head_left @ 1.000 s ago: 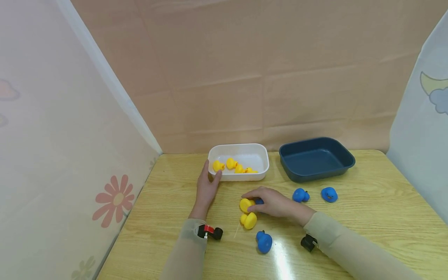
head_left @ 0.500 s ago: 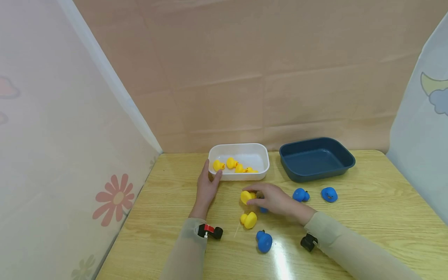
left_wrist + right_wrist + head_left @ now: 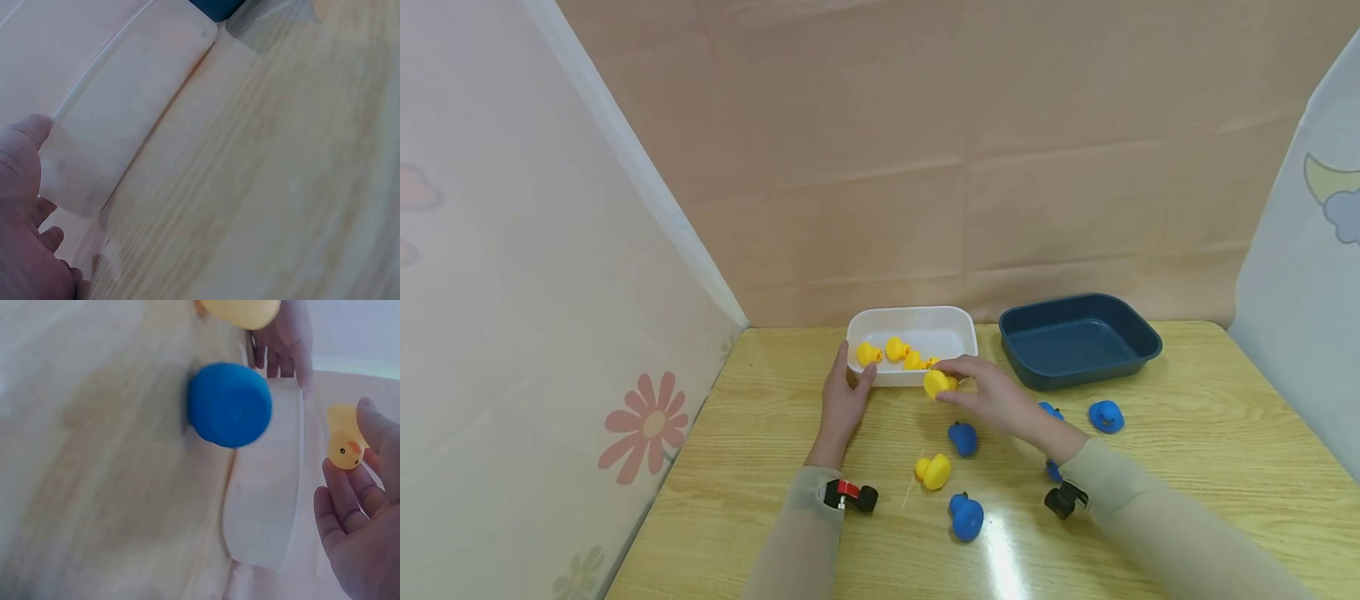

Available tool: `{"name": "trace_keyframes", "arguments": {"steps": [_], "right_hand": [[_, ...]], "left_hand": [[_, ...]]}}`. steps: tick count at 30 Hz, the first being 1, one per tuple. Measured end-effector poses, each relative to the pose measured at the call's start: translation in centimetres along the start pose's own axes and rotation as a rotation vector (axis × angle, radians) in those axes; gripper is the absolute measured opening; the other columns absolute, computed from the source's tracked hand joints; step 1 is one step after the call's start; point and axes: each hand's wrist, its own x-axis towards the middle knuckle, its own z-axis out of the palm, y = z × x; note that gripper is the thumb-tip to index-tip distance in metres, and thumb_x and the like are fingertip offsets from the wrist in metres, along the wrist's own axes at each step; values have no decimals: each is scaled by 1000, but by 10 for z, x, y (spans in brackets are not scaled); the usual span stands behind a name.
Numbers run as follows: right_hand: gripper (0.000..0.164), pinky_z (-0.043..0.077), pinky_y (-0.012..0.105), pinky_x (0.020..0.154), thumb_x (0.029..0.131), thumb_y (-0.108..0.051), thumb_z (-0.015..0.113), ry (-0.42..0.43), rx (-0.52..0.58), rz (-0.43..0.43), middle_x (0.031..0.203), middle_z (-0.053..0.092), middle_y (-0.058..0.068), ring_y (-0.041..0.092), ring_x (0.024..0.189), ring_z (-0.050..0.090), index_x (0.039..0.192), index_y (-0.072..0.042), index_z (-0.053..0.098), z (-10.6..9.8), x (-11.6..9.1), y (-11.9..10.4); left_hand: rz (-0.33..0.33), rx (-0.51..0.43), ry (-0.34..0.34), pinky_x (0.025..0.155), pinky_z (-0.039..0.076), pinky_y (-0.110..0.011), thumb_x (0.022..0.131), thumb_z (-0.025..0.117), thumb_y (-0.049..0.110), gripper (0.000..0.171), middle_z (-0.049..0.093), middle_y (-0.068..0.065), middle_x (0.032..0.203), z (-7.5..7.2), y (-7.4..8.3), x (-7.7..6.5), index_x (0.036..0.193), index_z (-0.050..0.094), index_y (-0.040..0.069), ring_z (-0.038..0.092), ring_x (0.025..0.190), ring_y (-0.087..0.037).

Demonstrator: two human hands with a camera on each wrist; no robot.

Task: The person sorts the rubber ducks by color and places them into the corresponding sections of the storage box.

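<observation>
My right hand (image 3: 992, 398) pinches a yellow rubber duck (image 3: 937, 384) at the front rim of the white tray (image 3: 955, 333). In the right wrist view the duck (image 3: 345, 440) sits between thumb and fingers, its face showing. My left hand (image 3: 842, 406) grips the tray's front left corner, thumb at the rim, fingers round the side. The left wrist view shows that thumb against the tray wall (image 3: 119, 87). Several yellow ducks (image 3: 895, 348) lie inside the tray. Another yellow duck (image 3: 933, 472) lies on the table, near blue ducks (image 3: 962, 438).
A dark blue tray (image 3: 1078, 337) stands at the back right. Another blue duck (image 3: 966, 517) lies near the front and one more (image 3: 1106, 417) to the right. Others are partly hidden by my right arm. Cloth walls enclose the wooden table (image 3: 760, 433).
My right hand has lifted the yellow duck off the table and carried it up to the white tray's front rim. A blue duck beneath it is uncovered. My left hand has stayed put.
</observation>
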Motion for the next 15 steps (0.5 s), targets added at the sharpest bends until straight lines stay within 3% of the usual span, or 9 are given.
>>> {"name": "trace_keyframes", "arguments": {"steps": [7, 15], "right_hand": [[47, 58, 59, 97, 99, -22, 86, 44, -77, 41, 125, 76, 2, 26, 111, 69, 144, -11, 73, -13, 12, 0], [48, 57, 50, 92, 101, -25, 85, 71, -96, 82, 127, 75, 4, 26, 111, 68, 144, -10, 73, -23, 26, 1]], "left_hand": [[7, -2, 2, 131, 29, -56, 113, 67, 39, 80, 34, -18, 177, 0, 0, 0, 175, 28, 5, 33, 163, -37], [-8, 4, 0, 132, 28, -54, 113, 66, 41, 82, 33, -17, 178, 0, 0, 0, 175, 26, 7, 32, 163, -36]]}}
